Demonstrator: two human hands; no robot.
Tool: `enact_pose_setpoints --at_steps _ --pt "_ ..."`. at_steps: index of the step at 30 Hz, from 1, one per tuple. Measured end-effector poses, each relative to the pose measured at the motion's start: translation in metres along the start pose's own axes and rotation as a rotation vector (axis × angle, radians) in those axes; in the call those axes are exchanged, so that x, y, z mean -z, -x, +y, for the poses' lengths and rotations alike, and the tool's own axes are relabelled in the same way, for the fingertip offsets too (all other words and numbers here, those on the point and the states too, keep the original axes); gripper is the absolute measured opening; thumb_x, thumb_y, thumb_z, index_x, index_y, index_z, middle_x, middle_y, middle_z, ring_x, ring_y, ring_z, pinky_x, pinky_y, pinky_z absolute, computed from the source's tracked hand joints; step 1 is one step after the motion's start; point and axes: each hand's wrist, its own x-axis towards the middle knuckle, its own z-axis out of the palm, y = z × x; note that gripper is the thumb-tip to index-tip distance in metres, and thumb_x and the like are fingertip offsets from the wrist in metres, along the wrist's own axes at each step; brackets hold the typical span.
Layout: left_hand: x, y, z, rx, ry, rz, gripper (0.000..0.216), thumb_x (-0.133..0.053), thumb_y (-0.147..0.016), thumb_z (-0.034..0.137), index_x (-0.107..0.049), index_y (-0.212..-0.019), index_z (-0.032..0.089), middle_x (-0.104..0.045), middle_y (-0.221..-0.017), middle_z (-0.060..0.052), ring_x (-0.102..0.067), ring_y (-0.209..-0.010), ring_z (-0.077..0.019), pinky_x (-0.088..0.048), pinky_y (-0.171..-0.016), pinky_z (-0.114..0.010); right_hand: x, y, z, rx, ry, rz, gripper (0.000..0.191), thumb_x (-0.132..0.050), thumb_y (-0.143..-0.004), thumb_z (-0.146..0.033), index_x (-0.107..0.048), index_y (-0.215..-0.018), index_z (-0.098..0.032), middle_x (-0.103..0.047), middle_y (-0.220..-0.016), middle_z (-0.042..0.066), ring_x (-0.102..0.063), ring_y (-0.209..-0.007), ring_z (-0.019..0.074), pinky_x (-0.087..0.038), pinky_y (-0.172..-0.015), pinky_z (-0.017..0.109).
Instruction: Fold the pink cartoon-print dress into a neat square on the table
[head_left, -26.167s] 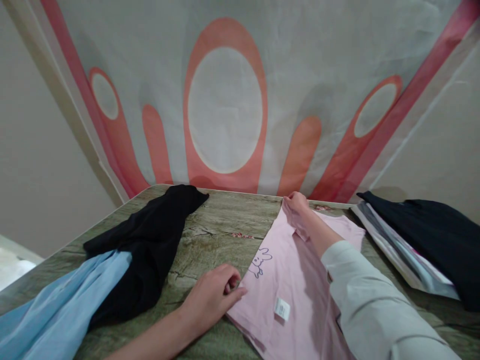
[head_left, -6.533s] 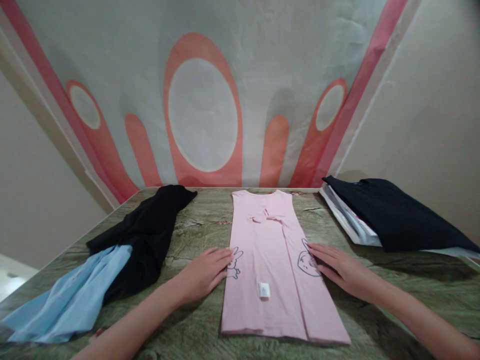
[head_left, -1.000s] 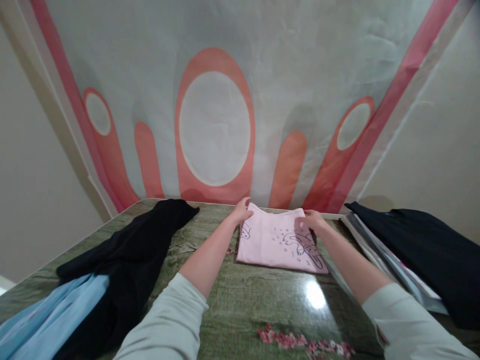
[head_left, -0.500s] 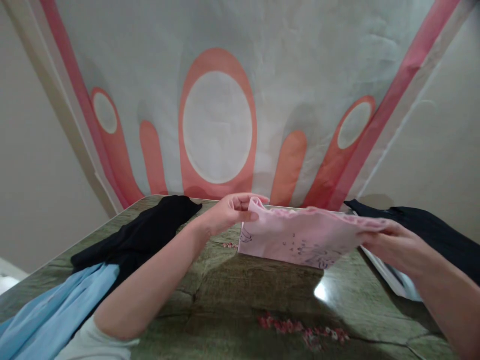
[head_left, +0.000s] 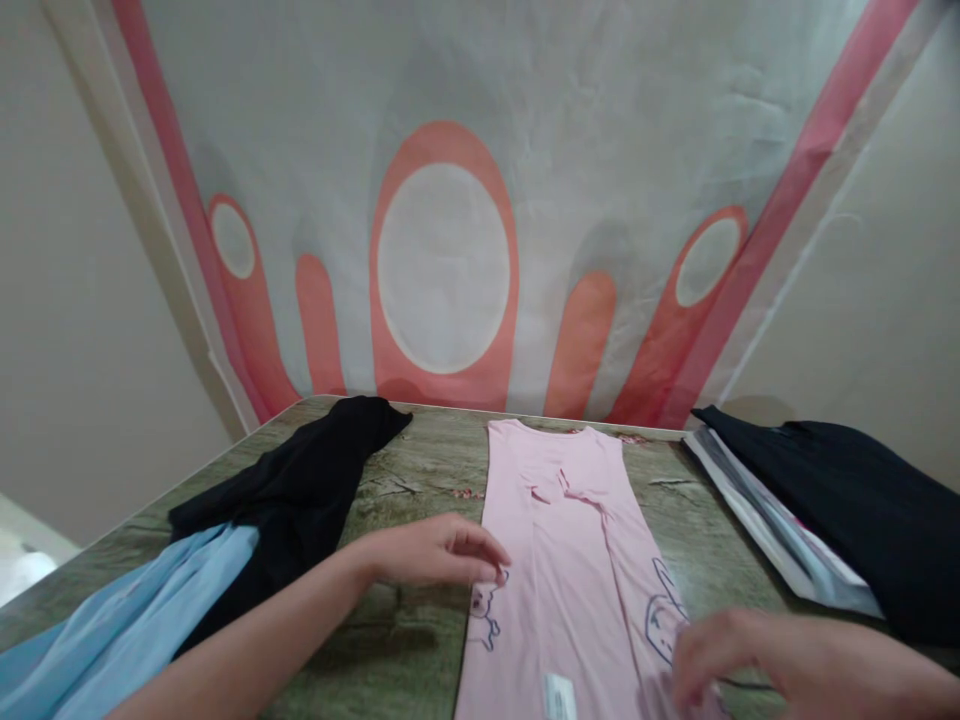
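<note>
A pink shirt [head_left: 562, 560] lies flat on the table, its sides folded in and its neckline toward the wall. Line drawings of animals run along both edges, and a white label shows near the bottom. My left hand [head_left: 442, 550] is over the shirt's left edge, fingers loosely curved with a gap above the thumb; I cannot tell whether the fingertips touch the cloth. My right hand [head_left: 757, 650] is at the lower right edge of the shirt, blurred by motion, its fingers pointing down.
Left on the wood-patterned table [head_left: 420, 450] lie a crumpled black garment [head_left: 300, 480] and a light blue garment [head_left: 135, 610]. At right is a stack of folded clothes [head_left: 780, 530] with a black garment [head_left: 847, 490] on top. A wall covering with orange shapes [head_left: 382, 330] stands behind.
The pink shirt, held up folded between both hands before, now lies spread lengthwise on the table. Both hands have come down and nearer to me.
</note>
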Motion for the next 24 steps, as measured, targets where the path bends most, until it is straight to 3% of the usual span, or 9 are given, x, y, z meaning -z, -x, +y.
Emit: enact_pose_setpoints --at_steps 3,8,9,11,17,24 --pt "0.036 -0.035 -0.025 -0.047 -0.189 0.248 0.03 -0.057 -0.081 0.028 -0.062 -0.108 0.015 -0.065 -0.106 -0.006 -0.06 -0.096 -0.0179 -0.044 -0.084 -0.026 0.035 -0.051 0.008 -0.013 -0.033 -0.016 0.029 -0.06 -0.073 -0.037 -0.068 -0.098 -0.024 -0.067 -0.092 0.005 -0.06 -0.084 0.0186 -0.046 -0.073 0.026" --pt "0.104 -0.1 -0.071 0.042 -0.462 0.81 0.025 -0.054 -0.076 0.012 -0.066 -0.098 0.014 -0.067 -0.101 -0.005 -0.06 -0.093 -0.0176 -0.044 -0.087 -0.029 0.076 -0.164 0.062 -0.259 0.132 0.521 0.019 -0.055 -0.073 -0.029 -0.067 -0.074 -0.015 -0.066 -0.069 0.003 -0.057 -0.063 0.0144 -0.04 -0.054 0.021" --pt "0.115 -0.11 -0.079 0.061 -0.472 0.867 0.025 -0.052 -0.076 0.01 -0.066 -0.097 0.013 -0.067 -0.1 -0.007 -0.06 -0.092 -0.0181 -0.044 -0.087 -0.03 0.08 -0.183 0.073 -0.335 0.199 0.63 0.017 -0.054 -0.072 -0.027 -0.066 -0.069 -0.015 -0.064 -0.064 0.002 -0.056 -0.06 0.0135 -0.038 -0.052 0.02" --pt "0.131 -0.126 -0.091 0.077 -0.479 0.945 0.026 -0.051 -0.076 0.008 -0.066 -0.097 0.011 -0.067 -0.1 -0.01 -0.06 -0.092 -0.019 -0.044 -0.088 -0.032 0.085 -0.213 0.09 -0.394 0.245 0.7 0.02 -0.054 -0.072 -0.027 -0.063 -0.06 -0.015 -0.06 -0.054 0.002 -0.053 -0.052 0.0129 -0.033 -0.047 0.021" --pt "0.152 -0.154 -0.111 -0.035 -0.456 0.979 0.025 -0.051 -0.079 0.01 -0.063 -0.101 0.009 -0.064 -0.104 -0.012 -0.058 -0.095 -0.0176 -0.043 -0.089 -0.031 0.082 -0.249 0.106 -0.439 0.321 0.765 0.024 -0.057 -0.07 -0.034 -0.058 -0.053 -0.017 -0.058 -0.051 0.004 -0.053 -0.05 0.0147 -0.03 -0.048 0.023" --pt "0.163 -0.161 -0.117 -0.149 -0.411 0.824 0.023 -0.052 -0.081 0.017 -0.064 -0.1 0.012 -0.066 -0.099 -0.007 -0.059 -0.09 -0.0155 -0.044 -0.083 -0.026 0.067 -0.256 0.117 -0.258 0.322 0.887 0.017 -0.055 -0.07 -0.033 -0.057 -0.072 -0.016 -0.061 -0.067 0.003 -0.053 -0.061 0.0148 -0.034 -0.053 0.023"
